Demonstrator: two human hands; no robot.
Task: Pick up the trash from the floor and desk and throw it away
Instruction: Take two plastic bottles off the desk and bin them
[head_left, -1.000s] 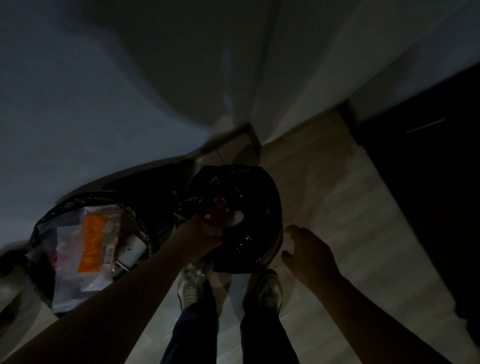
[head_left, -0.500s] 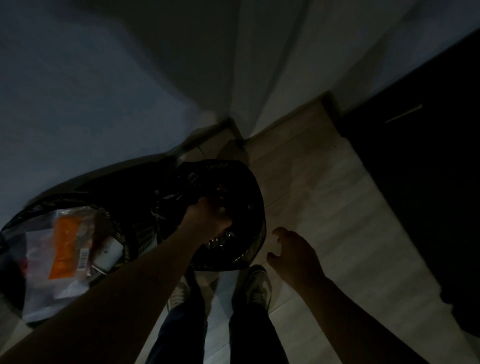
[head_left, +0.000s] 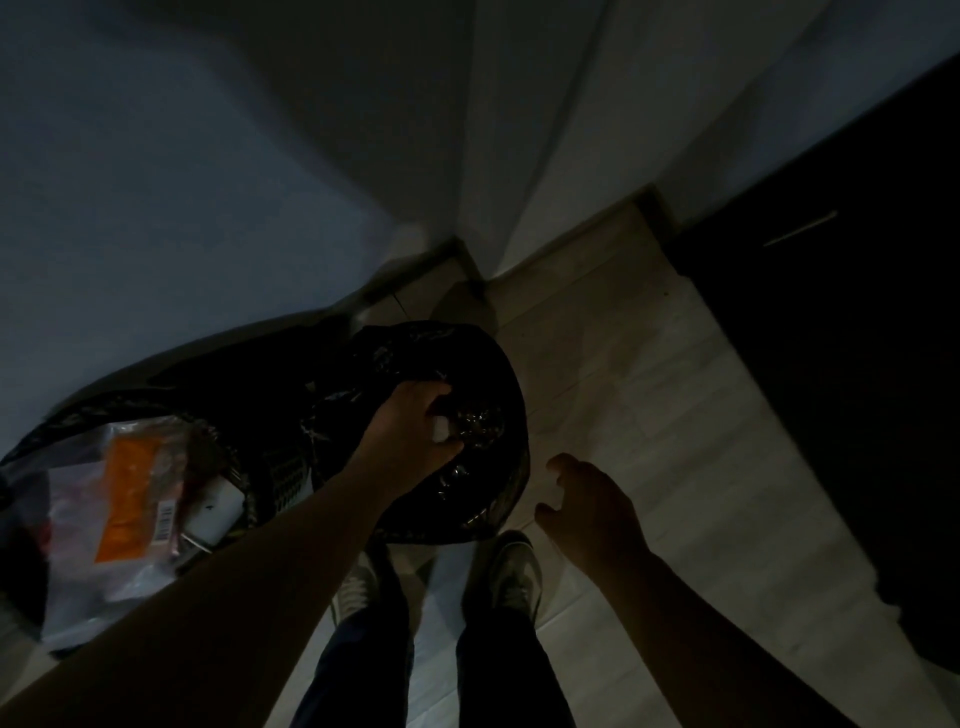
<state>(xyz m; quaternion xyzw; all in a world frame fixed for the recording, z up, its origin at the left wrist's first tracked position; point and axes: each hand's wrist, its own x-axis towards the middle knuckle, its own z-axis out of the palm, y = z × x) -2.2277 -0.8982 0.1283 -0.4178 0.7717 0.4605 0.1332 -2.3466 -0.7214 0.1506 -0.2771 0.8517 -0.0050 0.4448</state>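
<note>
White shows between the curled fingers (head_left: 432, 391) of the left hand (head_left: 410, 426): a small scrap (head_left: 441, 430) of trash, held between thumb and fingertips, too dim to name more closely. That hand and the scrap hang right over the mouth of a round bin (head_left: 467, 358) lined with a shiny black bag, which stands on the floor just beyond the person's shoes (head_left: 514, 571). To the right of the bin the right hand (head_left: 589, 501) hovers above the pale floor (head_left: 665, 415), its fingers loosely bent and grasping nothing. On the left, touching the first bin, stands a second bin (head_left: 88, 413), holding a clear wrapper (head_left: 130, 499) with an orange label and a white box (head_left: 215, 512) beside it. Grey walls (head_left: 208, 182) meet in a corner on the far side, and a dark cupboard (head_left: 857, 364) fills the right edge.
</note>
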